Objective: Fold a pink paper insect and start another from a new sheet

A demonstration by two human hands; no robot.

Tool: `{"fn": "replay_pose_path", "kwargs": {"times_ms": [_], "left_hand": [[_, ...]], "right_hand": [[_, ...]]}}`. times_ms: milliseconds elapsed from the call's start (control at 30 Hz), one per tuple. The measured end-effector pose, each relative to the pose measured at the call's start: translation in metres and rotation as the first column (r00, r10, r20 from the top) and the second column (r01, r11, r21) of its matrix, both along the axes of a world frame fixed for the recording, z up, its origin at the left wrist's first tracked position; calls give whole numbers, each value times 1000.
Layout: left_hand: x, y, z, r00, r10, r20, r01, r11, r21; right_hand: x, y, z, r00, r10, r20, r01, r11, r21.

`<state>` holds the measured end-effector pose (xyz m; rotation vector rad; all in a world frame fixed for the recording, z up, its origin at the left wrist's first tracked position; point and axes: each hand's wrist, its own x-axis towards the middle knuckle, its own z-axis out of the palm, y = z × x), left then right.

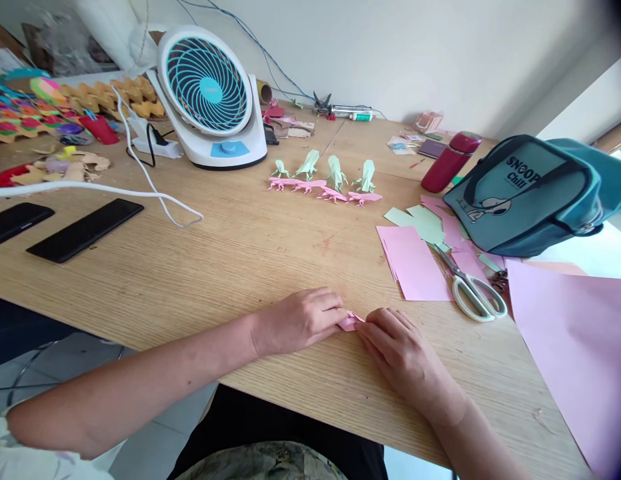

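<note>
Folded pink paper (351, 322) on table (230, 260), pinched between left fingers (337, 317) and right fingers (366, 325).

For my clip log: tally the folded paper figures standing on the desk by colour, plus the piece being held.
Green figures: 4
Pink figures: 4
Pink piece, in the left hand and right hand: 1
Total: 9
</note>
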<state>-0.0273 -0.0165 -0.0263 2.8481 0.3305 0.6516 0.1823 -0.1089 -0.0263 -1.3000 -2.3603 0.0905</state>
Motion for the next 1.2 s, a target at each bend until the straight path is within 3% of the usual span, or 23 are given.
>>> {"fn": "replay_pose_path", "kwargs": {"times_ms": [200,400,733,1200], "left_hand": [[4,4,-1,999,-46,-27,51,970,237],[4,2,3,1000,-7,15,2,961,275],[-2,2,2,999,1,-44,4,993,114],[-2,5,5,999,27,-30,-28,999,-40]], "right_hand": [[-2,1,-2,993,-75,-88,72,997,-34],[-10,3,-1,983,-87,-159,81,996,-49],[-13,7,-2,963,-78,-258,46,991,-127],[-13,11,0,972,-88,-219,58,988,-140]]}}
